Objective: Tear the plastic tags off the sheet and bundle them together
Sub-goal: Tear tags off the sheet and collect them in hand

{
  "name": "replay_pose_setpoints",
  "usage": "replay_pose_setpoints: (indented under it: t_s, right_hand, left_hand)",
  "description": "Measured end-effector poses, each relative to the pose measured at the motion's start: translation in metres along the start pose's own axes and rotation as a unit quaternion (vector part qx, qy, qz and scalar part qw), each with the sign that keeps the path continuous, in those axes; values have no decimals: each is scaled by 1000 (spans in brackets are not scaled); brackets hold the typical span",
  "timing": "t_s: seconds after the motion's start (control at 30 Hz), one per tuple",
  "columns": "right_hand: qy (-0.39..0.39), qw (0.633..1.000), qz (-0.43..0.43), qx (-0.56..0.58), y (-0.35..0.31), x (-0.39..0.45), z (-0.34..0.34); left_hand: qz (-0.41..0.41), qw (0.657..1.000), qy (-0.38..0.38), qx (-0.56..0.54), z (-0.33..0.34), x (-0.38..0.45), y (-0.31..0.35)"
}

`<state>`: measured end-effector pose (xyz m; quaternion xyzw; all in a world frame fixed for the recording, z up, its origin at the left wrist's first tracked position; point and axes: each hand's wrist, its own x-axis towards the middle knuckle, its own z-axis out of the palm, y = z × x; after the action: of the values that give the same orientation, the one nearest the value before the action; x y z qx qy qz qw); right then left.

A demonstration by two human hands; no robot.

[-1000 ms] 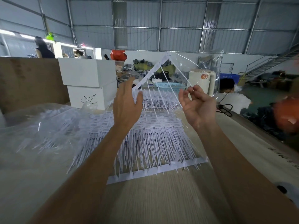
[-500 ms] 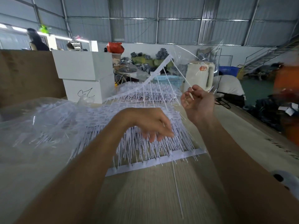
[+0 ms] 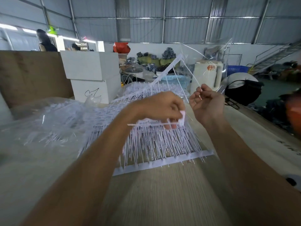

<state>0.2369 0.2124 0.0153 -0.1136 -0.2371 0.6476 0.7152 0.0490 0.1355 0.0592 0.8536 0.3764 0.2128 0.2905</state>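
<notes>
1. The left hand (image 3: 160,110) has its grip curled around a white strip of plastic tags (image 3: 153,124), held just above the sheet (image 3: 162,147) on the wooden surface (image 3: 162,201).
2. The right hand (image 3: 207,103) pinches a thin tag strand (image 3: 194,79), raised beside the left.

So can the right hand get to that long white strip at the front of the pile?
Probably yes. The white strip lies uncovered just below the right hand, but that hand already pinches thin strands.
</notes>
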Motion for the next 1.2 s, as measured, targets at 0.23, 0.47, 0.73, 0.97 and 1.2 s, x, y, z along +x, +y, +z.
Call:
replay_pose_setpoints:
  t_s: [0.23,0.47,0.73,0.97,1.2]
  right_hand:
    - [-55,997,27,-42,3,-7,-3]
    - [-209,950,126,-193,13,-14,-2]
    - [-246,785,70,-564,6,-13,12]
    - [-299,844,-87,-436,-33,-40,79]
    - [-292,690,-294,-593,-20,-53,103]
  left_hand:
    - [128,898,316,-277,-42,-21,-22]
    - [174,878,308,-322,-34,-12,-17]
    - [190,920,341,-39,-31,-7,-5]
    - [151,892,425,-2,-27,0,3]
    - [149,871,468,0,-26,-3,13]
